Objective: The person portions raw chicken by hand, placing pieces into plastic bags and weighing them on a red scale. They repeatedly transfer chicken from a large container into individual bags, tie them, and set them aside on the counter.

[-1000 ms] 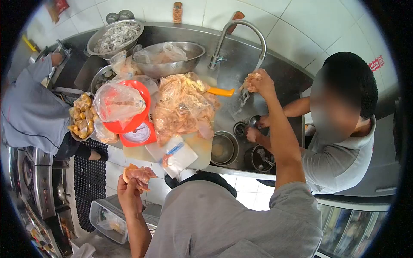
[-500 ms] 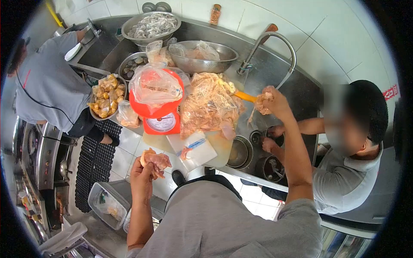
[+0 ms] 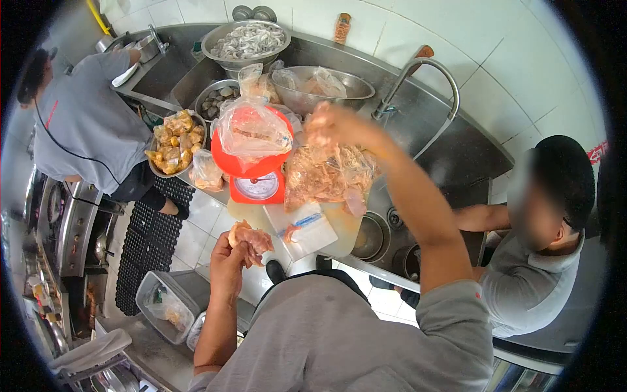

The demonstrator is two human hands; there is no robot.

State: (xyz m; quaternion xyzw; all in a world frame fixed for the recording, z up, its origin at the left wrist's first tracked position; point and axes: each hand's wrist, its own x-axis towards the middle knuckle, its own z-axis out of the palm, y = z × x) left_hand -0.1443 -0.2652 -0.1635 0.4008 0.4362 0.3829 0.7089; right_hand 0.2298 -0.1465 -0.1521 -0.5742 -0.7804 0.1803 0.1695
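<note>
My left hand grips a piece of raw chicken low in front of me, left of the white board. My right hand, smeared by motion, holds another raw chicken piece just right of the scale pan. Below it lies a big clear plastic bag of raw chicken. The red kitchen scale carries a clear bag with meat in its pan. A small pinkish scrap rests on the white board by a blue-printed strip.
Behind the scale stand a steel colander and a bowl of pale seafood. A bowl of yellowish bagged chunks sits left. One co-worker reaches into the sink at right; another works far left. A tap arches over the sink.
My right hand has swung left with its chicken piece, from above the sink to beside the scale pan. My left hand keeps its chicken. The view has shifted slightly.
</note>
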